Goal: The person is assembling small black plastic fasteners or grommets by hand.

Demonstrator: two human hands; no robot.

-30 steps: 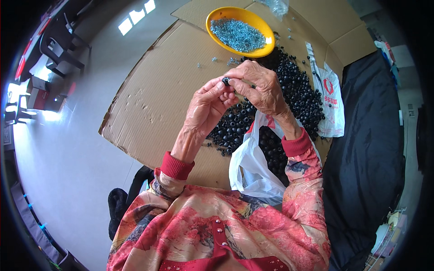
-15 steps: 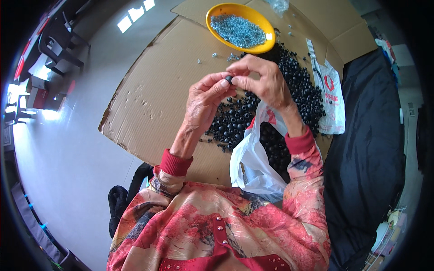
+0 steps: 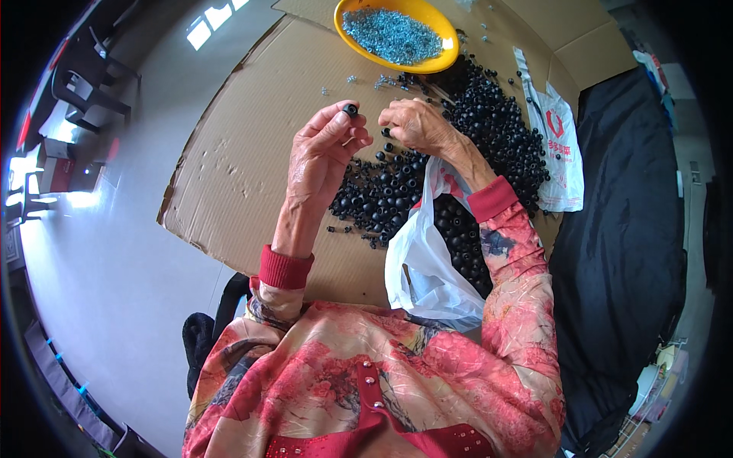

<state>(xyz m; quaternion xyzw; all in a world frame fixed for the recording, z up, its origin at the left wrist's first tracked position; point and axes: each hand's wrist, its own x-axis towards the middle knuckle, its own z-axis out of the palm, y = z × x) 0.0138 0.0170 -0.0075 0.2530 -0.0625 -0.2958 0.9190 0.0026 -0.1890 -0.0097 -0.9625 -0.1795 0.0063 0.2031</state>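
Observation:
My left hand (image 3: 324, 145) pinches a black bead-like ball with a hole (image 3: 350, 111) between thumb and fingertips, its hole showing. Apart from it, to the right, my right hand (image 3: 420, 124) is closed with curled fingers over the edge of the pile; whatever the fingertips hold is hidden. Just below those fingertips a single black ball (image 3: 385, 133) is visible. A large heap of such black balls (image 3: 496, 114) spreads under and beyond my right hand, with smaller black pieces mixed in. At the far side sits a yellow bowl (image 3: 452, 55) full of small silvery metal springs (image 3: 393, 37).
Flattened cardboard (image 3: 237, 137) bears everything. A white plastic bag (image 3: 416, 263) with black balls inside lies near my body, under my right forearm. Another white bag (image 3: 561, 153) lies at the right by black cloth (image 3: 618, 229). Loose springs (image 3: 385, 81) lie before the bowl.
My hands, together at the black ball before, have parted. The left now holds the ball alone, moved left and up; the right has turned its closed fingers down toward the pile.

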